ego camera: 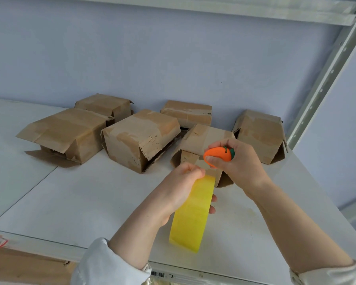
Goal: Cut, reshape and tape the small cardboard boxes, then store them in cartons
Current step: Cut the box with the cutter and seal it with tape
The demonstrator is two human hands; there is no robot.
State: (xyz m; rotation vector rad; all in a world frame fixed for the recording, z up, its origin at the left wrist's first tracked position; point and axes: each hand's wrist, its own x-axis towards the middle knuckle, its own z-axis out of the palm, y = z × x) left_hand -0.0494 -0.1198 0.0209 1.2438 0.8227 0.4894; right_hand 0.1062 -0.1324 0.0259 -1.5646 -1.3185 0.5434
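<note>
Plainly, the taping step is in hand. The left hand [181,188] has its grip closed round the upper part of a wide roll of translucent yellow packing tape [193,214], and its fingertips show past the roll's far edge. The roll is held on edge above the white shelf board [80,202]. The right hand [240,163] pinches a small orange carrot-shaped plastic cutter [218,154] between thumb and fingers, just beyond the top of the roll, where the tape's free end probably lies (the strip itself is too clear to make out).

Directly behind both hands sits the nearest small brown cardboard box [203,138], its end flaps hanging open. Five other worn brown boxes [140,136] stand around it toward the back wall, patched with old tape, some with flaps splayed.

The boxes look light and hollow, and their thin board is already creased, so a hard squeeze would likely buckle a wall. The best hold is probably across two opposite sides near the corners, where the folds stiffen them. The roll seems rigid, with a slick face, and is safest held through its core. The cutter is small and smooth, so it wants a firm pinch.
</note>
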